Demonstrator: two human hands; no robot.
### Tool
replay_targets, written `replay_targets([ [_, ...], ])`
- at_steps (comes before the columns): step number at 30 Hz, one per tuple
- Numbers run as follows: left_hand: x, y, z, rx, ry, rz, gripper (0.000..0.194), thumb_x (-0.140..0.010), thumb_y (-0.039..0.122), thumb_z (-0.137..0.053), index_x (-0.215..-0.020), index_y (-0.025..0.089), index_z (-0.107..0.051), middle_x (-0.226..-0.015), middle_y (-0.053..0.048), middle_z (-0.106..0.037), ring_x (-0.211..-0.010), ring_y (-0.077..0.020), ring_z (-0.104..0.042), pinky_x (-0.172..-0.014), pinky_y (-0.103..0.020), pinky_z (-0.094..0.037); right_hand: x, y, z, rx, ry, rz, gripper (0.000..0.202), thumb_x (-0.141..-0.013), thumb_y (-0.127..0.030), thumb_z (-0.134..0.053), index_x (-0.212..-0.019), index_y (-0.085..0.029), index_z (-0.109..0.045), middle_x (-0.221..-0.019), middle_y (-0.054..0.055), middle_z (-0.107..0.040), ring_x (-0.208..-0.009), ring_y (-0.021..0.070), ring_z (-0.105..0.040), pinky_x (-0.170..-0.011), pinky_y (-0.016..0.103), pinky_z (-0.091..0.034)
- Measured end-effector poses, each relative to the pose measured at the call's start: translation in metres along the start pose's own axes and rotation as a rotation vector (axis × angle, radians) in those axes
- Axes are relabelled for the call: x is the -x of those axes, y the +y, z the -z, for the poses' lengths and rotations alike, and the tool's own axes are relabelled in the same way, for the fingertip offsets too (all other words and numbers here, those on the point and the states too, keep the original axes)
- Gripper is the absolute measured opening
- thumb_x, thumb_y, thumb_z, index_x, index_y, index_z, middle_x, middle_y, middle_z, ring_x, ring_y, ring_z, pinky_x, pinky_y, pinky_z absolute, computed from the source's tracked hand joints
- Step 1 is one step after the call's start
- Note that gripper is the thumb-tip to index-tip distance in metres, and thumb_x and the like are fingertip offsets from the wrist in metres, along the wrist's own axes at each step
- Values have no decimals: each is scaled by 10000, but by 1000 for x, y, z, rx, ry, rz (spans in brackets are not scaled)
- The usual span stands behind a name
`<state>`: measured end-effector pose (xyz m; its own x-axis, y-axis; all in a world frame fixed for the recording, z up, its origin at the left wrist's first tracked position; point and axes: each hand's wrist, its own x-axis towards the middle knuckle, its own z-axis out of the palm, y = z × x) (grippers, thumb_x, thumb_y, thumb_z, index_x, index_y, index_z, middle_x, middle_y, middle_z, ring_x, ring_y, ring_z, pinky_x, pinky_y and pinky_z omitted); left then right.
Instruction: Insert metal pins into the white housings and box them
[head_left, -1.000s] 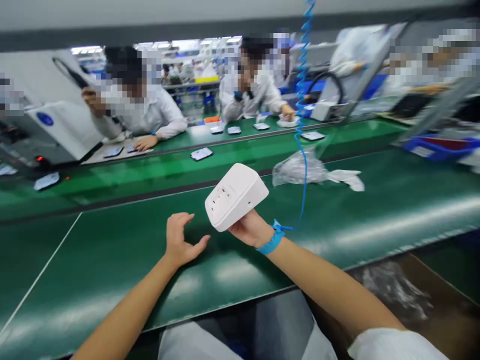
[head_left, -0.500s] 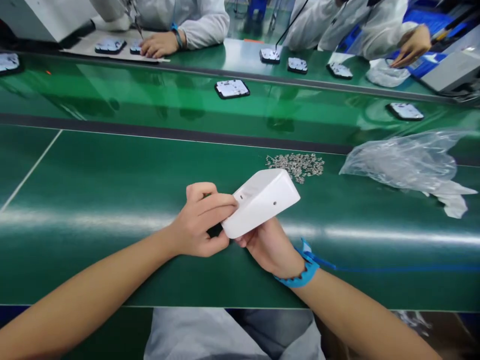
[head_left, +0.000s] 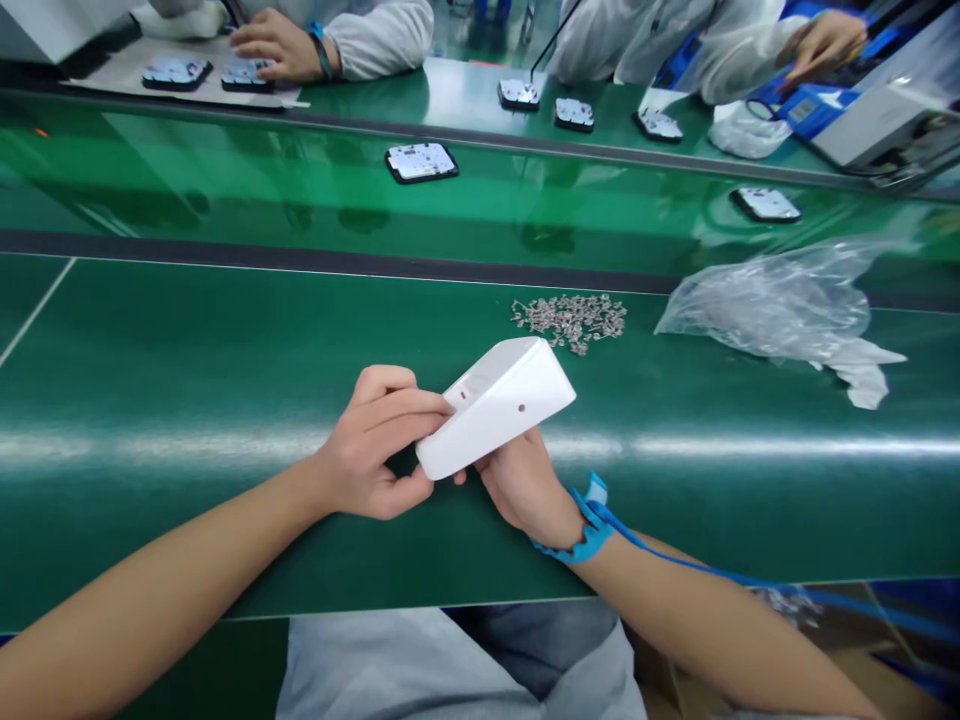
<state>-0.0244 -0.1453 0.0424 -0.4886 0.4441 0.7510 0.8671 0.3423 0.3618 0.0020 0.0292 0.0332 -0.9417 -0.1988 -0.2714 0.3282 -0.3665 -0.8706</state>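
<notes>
A white plastic housing [head_left: 499, 410] with a small hole in its side is held tilted above the green table [head_left: 225, 350]. My left hand [head_left: 375, 445] grips its left end, fingers on the upper face and thumb at the lower edge. From below and to the right, my right hand [head_left: 525, 485] supports it; most of its fingers are hidden behind the housing. A blue strap [head_left: 581, 535] circles my right wrist. Just beyond the housing lies a pile of small metal parts [head_left: 574, 318].
A clear plastic bag [head_left: 780, 300] lies at the right. Behind a dark rail, a green belt [head_left: 285, 190] carries black-and-white units [head_left: 421, 161]. Across it are a person's hand [head_left: 277, 45] at the left and another person's hand [head_left: 825, 45] at the right, with more units.
The view has shifted slightly, so most things appear further left. Across the belt, the left person's hand has moved left onto a unit. Both my hands keep their hold on the housing.
</notes>
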Motion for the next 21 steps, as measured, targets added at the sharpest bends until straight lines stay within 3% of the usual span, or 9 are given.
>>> replay_targets([
  [4,1,-1,-1,-8,-16,-37,278,-769,117,-596,-1033,184,-650,-1035,-77,-754,-869,-198,-635,-815,-411,-521,-1,-3,4,85,-3,-11,251,-855,-385,-661,-725,-171,-676,-505,5,-619,-421,122,-582,-367,170,-443],
  [8,2,-2,-1,-23,-11,-54,206,-828,172,-604,-1028,202,-646,-1041,-71,-748,-900,-207,-635,-810,-402,-533,-1,-15,4,65,-43,-122,286,-827,-435,-689,-739,-163,-673,-488,9,-612,-404,135,-582,-337,177,-442],
  [14,3,-4,-3,-43,-10,-43,186,-868,224,-620,-1051,201,-638,-1033,-70,-747,-905,-201,-640,-821,-399,-518,-1,-21,4,62,-55,-162,376,-817,-522,-726,-730,-161,-663,-499,10,-608,-396,126,-573,-329,172,-439],
  [21,2,-4,-2,-47,-7,-43,206,-874,201,-598,-1078,203,-630,-1076,-67,-749,-917,-199,-630,-834,-405,-504,-3,-21,3,36,-20,-45,361,-759,-501,-790,-716,-162,-674,-486,9,-607,-385,122,-553,-333,183,-437],
])
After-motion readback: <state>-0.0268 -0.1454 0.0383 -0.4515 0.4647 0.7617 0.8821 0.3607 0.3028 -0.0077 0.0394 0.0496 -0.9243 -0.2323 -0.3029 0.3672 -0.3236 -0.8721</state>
